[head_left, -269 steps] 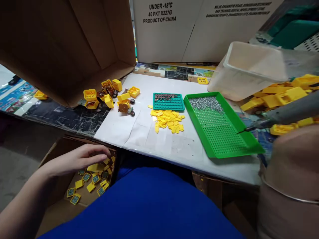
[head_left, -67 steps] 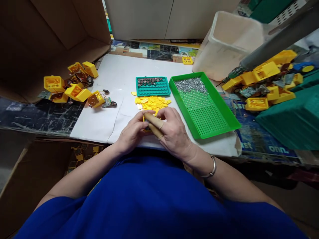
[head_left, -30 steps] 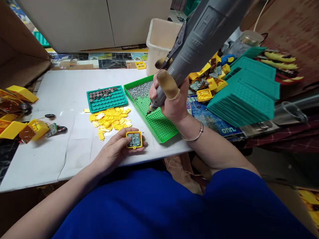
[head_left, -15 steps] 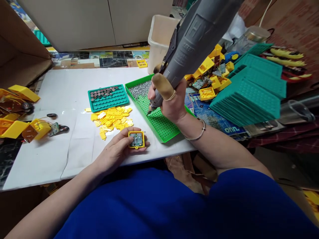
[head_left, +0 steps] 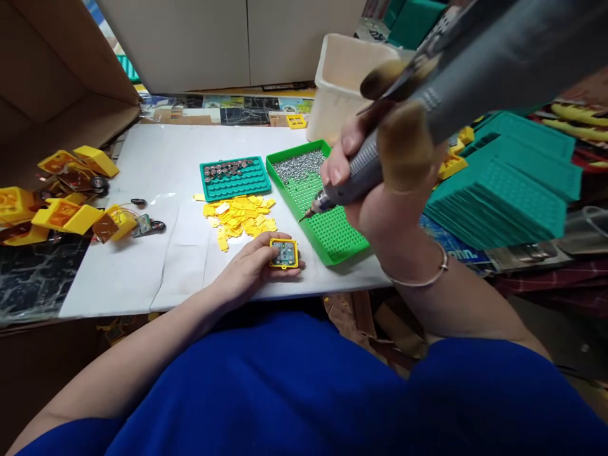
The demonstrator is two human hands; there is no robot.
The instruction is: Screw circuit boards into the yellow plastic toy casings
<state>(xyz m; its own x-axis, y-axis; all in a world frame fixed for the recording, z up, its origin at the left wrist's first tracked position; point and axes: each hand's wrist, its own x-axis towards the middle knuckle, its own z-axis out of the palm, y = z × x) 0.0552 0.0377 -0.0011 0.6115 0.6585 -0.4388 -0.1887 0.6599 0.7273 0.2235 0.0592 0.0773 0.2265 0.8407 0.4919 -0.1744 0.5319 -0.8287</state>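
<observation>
My left hand grips a small square yellow case with a circuit board inside, its thumb on the board's left side. Wrapped round a grey electric screwdriver is my right hand, with finger cots on some fingers. The screwdriver's bit tip points down and left, above the near left edge of a green perforated tray and apart from the case. Many small metal screws lie heaped at the tray's far end. Whether a screw sits on the bit is too small to tell.
Flat yellow plastic pieces lie in a pile beside a teal tray holding small round parts. Yellow housings with wires are at the left. A white bin and stacked teal trays stand behind and to the right.
The screwdriver has come up and away from the tray's middle toward its left edge, nearer the case. My left hand keeps hold of the case. The whole view has shifted.
</observation>
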